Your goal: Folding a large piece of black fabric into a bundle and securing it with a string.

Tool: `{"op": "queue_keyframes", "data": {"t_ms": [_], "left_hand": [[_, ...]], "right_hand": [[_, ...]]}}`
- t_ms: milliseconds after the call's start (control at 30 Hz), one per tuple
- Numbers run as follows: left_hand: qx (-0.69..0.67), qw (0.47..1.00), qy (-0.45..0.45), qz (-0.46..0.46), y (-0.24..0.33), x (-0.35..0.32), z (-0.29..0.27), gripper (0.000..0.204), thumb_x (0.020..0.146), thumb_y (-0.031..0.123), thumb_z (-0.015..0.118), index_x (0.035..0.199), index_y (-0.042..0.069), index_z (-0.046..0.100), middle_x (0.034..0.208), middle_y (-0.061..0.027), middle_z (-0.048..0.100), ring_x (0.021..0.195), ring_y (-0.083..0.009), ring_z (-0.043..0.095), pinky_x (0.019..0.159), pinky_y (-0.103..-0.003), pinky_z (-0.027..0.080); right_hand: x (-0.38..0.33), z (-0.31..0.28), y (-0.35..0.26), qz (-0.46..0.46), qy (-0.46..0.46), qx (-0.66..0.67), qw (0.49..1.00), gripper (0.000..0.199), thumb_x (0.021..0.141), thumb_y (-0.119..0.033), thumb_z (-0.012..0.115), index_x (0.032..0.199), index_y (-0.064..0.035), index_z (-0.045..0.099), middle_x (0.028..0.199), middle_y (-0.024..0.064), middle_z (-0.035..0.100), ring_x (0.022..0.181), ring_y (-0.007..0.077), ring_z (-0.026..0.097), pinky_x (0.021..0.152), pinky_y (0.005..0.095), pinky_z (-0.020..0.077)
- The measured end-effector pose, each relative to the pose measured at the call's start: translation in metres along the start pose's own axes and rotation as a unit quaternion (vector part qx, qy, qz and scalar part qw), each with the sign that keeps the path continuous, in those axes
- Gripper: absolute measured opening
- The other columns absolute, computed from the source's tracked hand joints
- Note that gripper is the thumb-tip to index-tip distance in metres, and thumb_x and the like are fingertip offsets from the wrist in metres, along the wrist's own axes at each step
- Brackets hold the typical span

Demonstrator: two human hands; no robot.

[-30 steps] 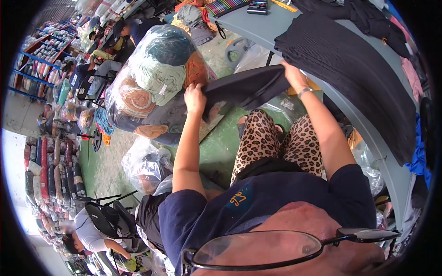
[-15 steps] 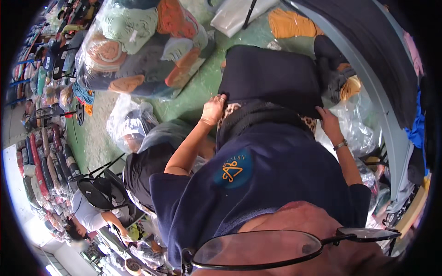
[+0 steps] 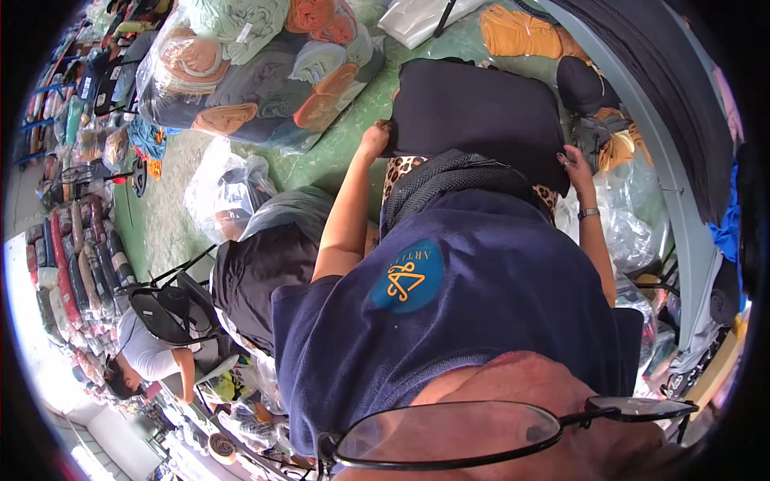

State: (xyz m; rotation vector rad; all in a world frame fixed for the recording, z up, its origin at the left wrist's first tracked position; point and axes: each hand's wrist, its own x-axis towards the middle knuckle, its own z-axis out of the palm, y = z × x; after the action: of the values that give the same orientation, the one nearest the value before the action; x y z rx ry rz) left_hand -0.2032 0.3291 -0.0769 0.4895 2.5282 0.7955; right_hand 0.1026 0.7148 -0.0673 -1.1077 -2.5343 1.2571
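A black piece of fabric (image 3: 481,108) lies spread over my lap, its far edge slightly rumpled. My left hand (image 3: 375,138) is closed on its left side edge. At the right side edge my right hand (image 3: 577,170) has its fingers closed on the fabric, the fingertips partly hidden. Leopard-print cloth (image 3: 403,167) shows beneath the near edge, beside a dark knitted band (image 3: 473,168) at my waist.
A large clear bag of fabric rolls (image 3: 265,88) stands at the far left. Mustard cloth (image 3: 521,34) lies on the green floor beyond. Dark fabric hangs over a grey frame (image 3: 670,184) on my right. Behind on the left, another person (image 3: 156,349) bends beside a black chair.
Both hands have moved away from my body, the fabric sliding outward with them and lying flatter. The person at the left has bent lower.
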Motion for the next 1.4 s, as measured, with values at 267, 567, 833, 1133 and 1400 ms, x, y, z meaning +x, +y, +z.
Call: {"op": "queue_keyframes", "data": {"t_ms": [267, 567, 833, 1133, 1400], "left_hand": [[-0.343, 0.924, -0.046, -0.165, -0.037, -0.001, -0.024, 0.043, 0.082, 0.035, 0.048, 0.102, -0.003, 0.055, 0.092, -0.0081, 0.060, 0.080, -0.0171, 0.056, 0.072, -0.030, 0.043], [-0.616, 0.766, -0.168, -0.069, 0.027, -0.002, -0.077, 0.018, 0.080, 0.023, 0.057, 0.088, 0.007, 0.057, 0.081, 0.0007, 0.057, 0.076, -0.0102, 0.053, 0.072, -0.027, 0.043], [-0.646, 0.729, -0.124, 0.190, 0.056, -0.015, -0.160, 0.010, 0.074, 0.005, 0.060, 0.083, 0.004, 0.061, 0.082, -0.0034, 0.061, 0.075, -0.0103, 0.057, 0.070, -0.025, 0.045], [-0.536, 0.761, -0.036, 0.364, 0.067, -0.100, -0.206, 0.019, 0.054, 0.001, 0.072, 0.068, -0.003, 0.060, 0.076, -0.0136, 0.058, 0.072, -0.0209, 0.054, 0.065, -0.030, 0.043], [-0.488, 0.688, -0.036, 0.536, 0.074, -0.145, -0.209, 0.023, 0.068, 0.014, 0.066, 0.061, 0.010, 0.045, 0.060, -0.0019, 0.039, 0.052, -0.0153, 0.036, 0.047, -0.029, 0.028]], "right_hand": [[-0.002, 0.000, -0.042, 0.221, -0.078, 0.199, 0.952, 0.033, 0.079, -0.022, 0.058, 0.107, -0.0057, 0.051, 0.094, 0.0036, 0.057, 0.085, 0.0115, 0.052, 0.071, 0.0272, 0.0426], [-0.009, -0.042, -0.070, 0.182, -0.119, 0.555, 0.803, 0.032, 0.081, -0.024, 0.056, 0.105, -0.0017, 0.052, 0.102, 0.0096, 0.056, 0.089, 0.0173, 0.056, 0.079, 0.0298, 0.0456], [-0.023, -0.125, -0.113, -0.036, 0.047, 0.538, 0.841, 0.019, 0.082, -0.012, 0.053, 0.098, -0.0006, 0.054, 0.098, 0.0047, 0.056, 0.090, 0.0123, 0.052, 0.083, 0.0250, 0.0388], [-0.097, -0.197, -0.135, -0.348, -0.049, 0.345, 0.870, 0.020, 0.072, -0.018, 0.057, 0.086, -0.0040, 0.060, 0.098, 0.0141, 0.051, 0.093, 0.0248, 0.045, 0.085, 0.0371, 0.0305], [-0.133, -0.204, -0.134, -0.424, -0.047, 0.432, 0.795, 0.019, 0.065, -0.030, 0.064, 0.059, -0.0179, 0.051, 0.090, 0.0062, 0.051, 0.077, 0.0245, 0.043, 0.072, 0.0389, 0.0303]]}}
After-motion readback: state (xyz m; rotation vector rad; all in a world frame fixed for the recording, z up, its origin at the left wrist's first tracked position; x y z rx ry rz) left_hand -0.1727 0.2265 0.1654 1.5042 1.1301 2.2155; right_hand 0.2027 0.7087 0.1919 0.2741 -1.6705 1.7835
